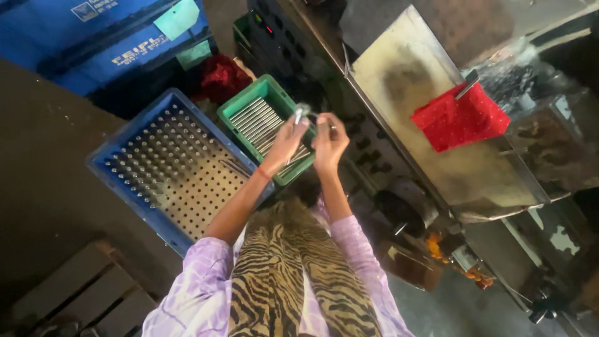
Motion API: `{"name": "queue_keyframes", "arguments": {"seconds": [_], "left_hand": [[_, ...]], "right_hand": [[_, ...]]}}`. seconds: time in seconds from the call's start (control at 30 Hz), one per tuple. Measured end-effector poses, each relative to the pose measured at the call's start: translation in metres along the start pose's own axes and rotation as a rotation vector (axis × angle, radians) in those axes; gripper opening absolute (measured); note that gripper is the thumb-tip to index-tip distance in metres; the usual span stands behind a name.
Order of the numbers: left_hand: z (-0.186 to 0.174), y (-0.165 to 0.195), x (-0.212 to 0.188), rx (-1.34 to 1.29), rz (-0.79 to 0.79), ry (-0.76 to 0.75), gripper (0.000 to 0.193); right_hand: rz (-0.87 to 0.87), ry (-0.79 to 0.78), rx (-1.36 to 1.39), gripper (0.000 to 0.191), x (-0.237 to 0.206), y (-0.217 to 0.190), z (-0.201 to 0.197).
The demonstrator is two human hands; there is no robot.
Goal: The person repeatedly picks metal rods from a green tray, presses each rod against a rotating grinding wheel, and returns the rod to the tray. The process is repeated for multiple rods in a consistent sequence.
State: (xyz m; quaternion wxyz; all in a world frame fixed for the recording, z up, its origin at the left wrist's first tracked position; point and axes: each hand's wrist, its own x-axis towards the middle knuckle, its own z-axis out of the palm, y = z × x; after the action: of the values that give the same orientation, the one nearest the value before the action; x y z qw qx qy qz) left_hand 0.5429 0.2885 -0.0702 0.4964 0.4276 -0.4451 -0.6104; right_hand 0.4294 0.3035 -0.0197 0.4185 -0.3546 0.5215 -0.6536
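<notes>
A dim workshop. Dark floor (43,181) fills the left, with a wooden pallet (81,293) at the lower left corner. Blue plastic crates (81,37) stack at the upper left. A worn metal machine (437,137) spans the right, a red cloth (458,118) draped on it.

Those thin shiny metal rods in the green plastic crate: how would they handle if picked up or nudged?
The thin shiny metal rods look straight and rigid, so probably stiff. Their round, polished look suggests they would roll and slip easily; the green plastic crate walls likely contain them. The left hand lifts one by the fingertips, hinting each is light.
</notes>
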Motion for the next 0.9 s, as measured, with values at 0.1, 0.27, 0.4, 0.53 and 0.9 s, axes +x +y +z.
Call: {"name": "queue_keyframes", "arguments": {"seconds": [0.1,0.27,0.4,0.53,0.9], "left_hand": [[-0.010,-0.018,0.003,0.682,0.025,-0.054,0.036],[-0.034,-0.032,0.020,1.103,0.305,0.099,0.032],[-0.056,-0.033,0.012,0.907,0.543,0.181,0.032],[-0.102,-0.030,-0.044,0.976,0.225,0.377,0.028],[-0.142,-0.055,-0.124,1.658,0.056,0.110,0.051]], "right_hand": [[-0.061,0.133,0.251,0.019,0.010,-0.015,-0.006],[-0.151,0.127,0.329,0.020,0.010,-0.029,-0.062],[-0.162,0.264,0.211,0.020,-0.016,-0.019,-0.109],[-0.061,0.406,-0.022,0.023,-0.057,-0.010,-0.157],[0.003,0.422,-0.155,0.028,-0.083,0.008,-0.184]]}}
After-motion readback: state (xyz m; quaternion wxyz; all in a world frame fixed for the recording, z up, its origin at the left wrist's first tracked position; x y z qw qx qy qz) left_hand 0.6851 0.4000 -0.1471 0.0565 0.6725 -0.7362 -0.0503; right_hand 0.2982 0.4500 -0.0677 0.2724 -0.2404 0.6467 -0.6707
